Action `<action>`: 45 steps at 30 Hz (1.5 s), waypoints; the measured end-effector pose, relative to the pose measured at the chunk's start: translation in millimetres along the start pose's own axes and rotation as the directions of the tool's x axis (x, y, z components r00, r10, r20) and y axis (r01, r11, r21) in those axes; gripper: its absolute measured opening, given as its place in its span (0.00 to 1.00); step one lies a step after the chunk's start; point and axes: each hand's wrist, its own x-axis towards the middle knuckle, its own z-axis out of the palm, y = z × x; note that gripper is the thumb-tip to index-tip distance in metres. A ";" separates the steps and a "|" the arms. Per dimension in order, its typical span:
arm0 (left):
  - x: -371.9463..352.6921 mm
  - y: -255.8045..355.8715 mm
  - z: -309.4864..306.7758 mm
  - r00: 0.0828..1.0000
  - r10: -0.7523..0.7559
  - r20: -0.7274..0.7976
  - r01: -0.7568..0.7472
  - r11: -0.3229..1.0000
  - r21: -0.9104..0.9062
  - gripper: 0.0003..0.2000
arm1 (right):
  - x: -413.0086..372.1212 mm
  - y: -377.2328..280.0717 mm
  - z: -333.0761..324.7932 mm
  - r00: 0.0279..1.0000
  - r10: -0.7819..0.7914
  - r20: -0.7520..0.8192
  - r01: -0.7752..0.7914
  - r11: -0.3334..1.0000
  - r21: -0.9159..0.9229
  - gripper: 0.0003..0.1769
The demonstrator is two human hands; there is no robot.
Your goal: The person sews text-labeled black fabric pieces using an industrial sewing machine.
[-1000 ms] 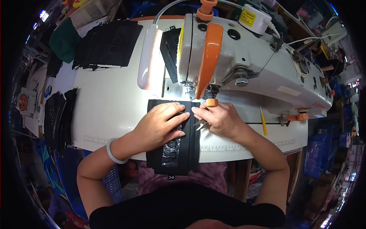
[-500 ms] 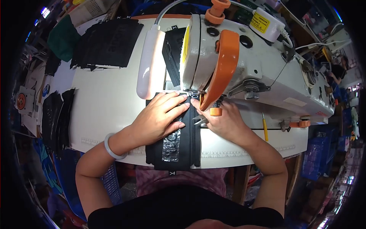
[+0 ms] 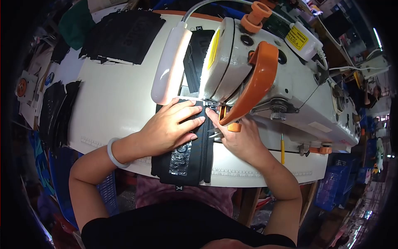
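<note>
My left hand lies flat with spread fingers on a black fabric piece, just in front of the sewing machine's needle area. A clear, shiny plastic strip sits on the fabric below that palm. My right hand is curled beside the fabric's right edge, its index finger pressing the cloth near the presser foot. Pointed metal blades, seemingly thread snips, stick out from under this hand; their handles are hidden. The machine's orange lever partly covers the right fingers.
A lit lamp on a bendable neck stands left of the machine head. Black fabric pieces lie at the back left, more dark pieces at the left edge. A yellow-handled tool rests right of my right hand.
The whole view has turned and shifted slightly. Both hands keep nearly the same places on the fabric near the presser foot.
</note>
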 end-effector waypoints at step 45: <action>63.3 -101.6 -7.0 0.876 -0.355 -0.326 0.345 0.934 -0.091 0.19 | -1.7 52.9 -27.9 0.839 0.339 0.426 -0.300 0.941 -0.157 0.32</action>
